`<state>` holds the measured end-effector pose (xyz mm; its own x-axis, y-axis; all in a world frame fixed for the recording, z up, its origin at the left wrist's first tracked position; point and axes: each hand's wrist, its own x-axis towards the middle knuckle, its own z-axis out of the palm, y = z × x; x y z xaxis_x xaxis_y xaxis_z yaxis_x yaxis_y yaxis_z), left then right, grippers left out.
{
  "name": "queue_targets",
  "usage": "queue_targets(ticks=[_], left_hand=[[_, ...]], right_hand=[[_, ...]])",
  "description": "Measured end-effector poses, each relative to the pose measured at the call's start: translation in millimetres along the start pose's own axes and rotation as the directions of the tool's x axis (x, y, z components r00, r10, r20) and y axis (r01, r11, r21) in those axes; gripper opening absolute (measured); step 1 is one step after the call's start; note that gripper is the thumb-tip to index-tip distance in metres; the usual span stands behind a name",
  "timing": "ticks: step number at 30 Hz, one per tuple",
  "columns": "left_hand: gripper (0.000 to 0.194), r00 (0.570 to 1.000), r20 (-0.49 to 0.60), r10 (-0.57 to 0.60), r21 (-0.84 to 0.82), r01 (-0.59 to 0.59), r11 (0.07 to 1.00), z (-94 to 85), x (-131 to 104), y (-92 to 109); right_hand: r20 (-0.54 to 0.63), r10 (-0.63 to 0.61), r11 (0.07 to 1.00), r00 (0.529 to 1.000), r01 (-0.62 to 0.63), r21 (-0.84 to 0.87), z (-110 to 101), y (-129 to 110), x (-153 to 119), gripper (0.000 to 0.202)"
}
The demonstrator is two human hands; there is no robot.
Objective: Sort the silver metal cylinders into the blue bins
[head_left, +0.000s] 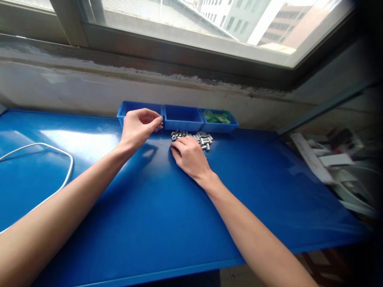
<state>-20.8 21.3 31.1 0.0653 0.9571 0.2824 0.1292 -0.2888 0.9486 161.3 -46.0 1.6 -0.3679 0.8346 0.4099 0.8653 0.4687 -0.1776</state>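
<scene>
My left hand (pixel 140 126) is raised in front of the left blue bin (pixel 120 113), thumb and fingertips pinched together. Whatever is between those fingertips is too small to name. On the table, my right hand (pixel 191 157) rests with curled fingers at the near edge of a pile of small silvery metal pieces (pixel 205 139). Its fingertips are partly hidden, and I cannot make out what they grip. Some pieces at the pile's left look shorter and rounder; those on the right are longer, like little bars or tubes.
Beside the left bin stand a middle blue bin (pixel 184 125) and a right one (pixel 223 127) with green plastic (pixel 217 116) in it. A white cable (pixel 71 163) curves over the blue table (pixel 167 231) at left. Behind runs a wall with a window; blurred clutter sits at right.
</scene>
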Motion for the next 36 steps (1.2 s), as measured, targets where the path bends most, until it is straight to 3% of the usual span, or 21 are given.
queue_targets(ticks=[5,9,13,16,19,22,25,26,28,30,31,33,36], left_hand=[[0.028,0.999,0.050,0.003,0.030,-0.005,1.000,1.5,-1.1,-1.4],[0.035,0.988,0.153,0.011,0.055,-0.020,0.998,1.2,-3.0,1.4],[0.041,0.941,0.338,0.028,0.057,-0.050,0.997,3.3,-8.2,6.6],[0.040,0.889,0.453,0.063,-0.005,-0.068,0.998,6.8,-12.7,8.2],[0.037,0.878,0.465,0.115,-0.038,-0.110,0.993,9.6,-15.8,8.1],[0.035,0.893,0.434,0.115,-0.024,-0.116,0.993,10.0,-16.4,9.8],[0.035,0.921,0.384,0.065,0.020,-0.079,0.997,8.8,-14.9,12.7],[0.035,0.936,0.346,0.058,0.034,-0.074,0.997,8.1,-13.8,13.0],[0.034,0.972,0.228,0.065,0.063,-0.081,0.995,6.4,-11.1,12.0],[0.031,0.994,0.083,0.068,0.090,-0.076,0.993,3.9,-7.7,8.7],[0.030,0.998,0.014,0.061,0.094,-0.062,0.994,2.4,-5.8,6.5],[0.029,0.994,-0.106,0.027,0.070,-0.019,0.997,-0.9,-2.1,1.7],[0.031,0.972,-0.230,-0.040,-0.049,0.030,0.998,-5.2,3.0,-4.6]], right_hand=[[-0.121,0.034,0.999,0.992,-0.030,0.039,0.5,0.7,0.0,0.018],[-0.273,0.245,0.924,0.930,-0.138,0.358,-4.8,-0.9,-0.1,0.010],[-0.124,0.530,0.568,0.839,-0.242,0.787,-8.8,1.9,1.4,0.017],[-0.005,0.596,0.328,0.803,-0.238,0.914,-8.3,6.1,2.6,0.025],[0.085,0.594,0.178,0.800,-0.234,0.956,-7.2,7.6,3.0,0.027],[0.141,0.587,0.104,0.797,-0.248,0.963,-7.4,6.0,3.3,0.029],[0.120,0.583,0.183,0.803,-0.275,0.944,-10.3,4.3,2.9,0.029],[0.086,0.574,0.271,0.815,-0.288,0.918,-11.7,4.1,2.2,0.028],[-0.020,0.508,0.537,0.861,-0.299,0.789,-14.8,4.1,0.0,0.021],[-0.113,0.357,0.801,0.927,-0.241,0.548,-17.1,4.4,-2.9,0.012],[-0.128,0.268,0.887,0.955,-0.193,0.420,-17.7,4.4,-4.4,0.010],[-0.100,0.123,0.969,0.987,-0.098,0.228,-17.6,4.2,-7.0,0.011],[-0.020,0.022,0.996,1.000,-0.020,0.091,-15.2,2.9,-9.3,0.015]])
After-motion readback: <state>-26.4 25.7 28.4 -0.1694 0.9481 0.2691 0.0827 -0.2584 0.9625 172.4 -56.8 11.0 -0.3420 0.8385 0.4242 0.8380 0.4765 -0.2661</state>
